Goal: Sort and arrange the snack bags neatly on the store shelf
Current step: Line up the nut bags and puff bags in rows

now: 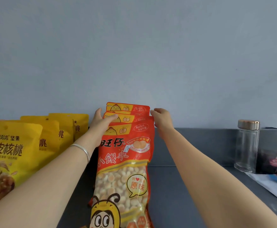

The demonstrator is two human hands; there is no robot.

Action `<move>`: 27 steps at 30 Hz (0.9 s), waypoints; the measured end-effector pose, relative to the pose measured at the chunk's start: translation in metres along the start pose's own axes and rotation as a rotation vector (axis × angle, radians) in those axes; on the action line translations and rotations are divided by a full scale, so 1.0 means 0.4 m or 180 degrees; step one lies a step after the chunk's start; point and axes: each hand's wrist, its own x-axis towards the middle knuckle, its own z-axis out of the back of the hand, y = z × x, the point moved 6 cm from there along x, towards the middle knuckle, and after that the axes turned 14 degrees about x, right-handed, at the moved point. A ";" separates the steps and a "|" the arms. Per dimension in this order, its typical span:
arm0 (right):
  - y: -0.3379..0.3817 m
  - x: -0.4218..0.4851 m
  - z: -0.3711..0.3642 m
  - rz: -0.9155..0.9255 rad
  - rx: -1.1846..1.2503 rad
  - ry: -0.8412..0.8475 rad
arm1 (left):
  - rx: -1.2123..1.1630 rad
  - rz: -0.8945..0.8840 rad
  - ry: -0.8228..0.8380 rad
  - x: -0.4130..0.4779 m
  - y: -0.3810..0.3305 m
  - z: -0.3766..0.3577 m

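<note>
Several red snack bags (126, 155) of small biscuits stand in a row, one behind the other, in the middle of the dark grey shelf (192, 162). My left hand (100, 122) holds the top left edge of the rear bags, thumb across a bag's front. My right hand (160, 117) touches the top right corners of the same bags, fingers curved against them. Left of them stands a row of yellow walnut bags (11, 155), also one behind the other.
A clear glass jar (247, 145) with a metal lid stands at the right of the shelf. Behind it are a dark box (272, 137), a dark cup and some fruit at the frame's edge. A white and blue packet (276, 185) lies at the right. A pale wall backs the shelf.
</note>
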 end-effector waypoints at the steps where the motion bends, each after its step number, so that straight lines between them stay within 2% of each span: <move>1: -0.009 0.016 -0.011 -0.0062 0.0042 0.0074 | -0.0079 0.0083 0.0094 0.007 0.005 -0.004; 5: -0.035 0.044 -0.037 -0.0258 0.0111 0.0234 | -0.0223 0.0294 0.0465 0.016 0.026 -0.023; 14: -0.020 0.074 -0.030 -0.0039 -0.0266 0.0050 | -0.0105 0.0328 0.0516 0.016 0.025 -0.047; 18: -0.029 0.070 -0.029 0.0074 -0.0253 -0.0010 | -0.0035 0.0286 0.0464 0.000 0.016 -0.044; 23: -0.021 0.045 -0.030 0.0116 -0.0129 0.0039 | 0.0144 -0.0062 -0.0133 -0.025 0.003 -0.002; 27: -0.029 0.000 -0.018 -0.0026 0.0318 -0.0030 | 0.0156 -0.0200 -0.0031 -0.061 0.010 0.014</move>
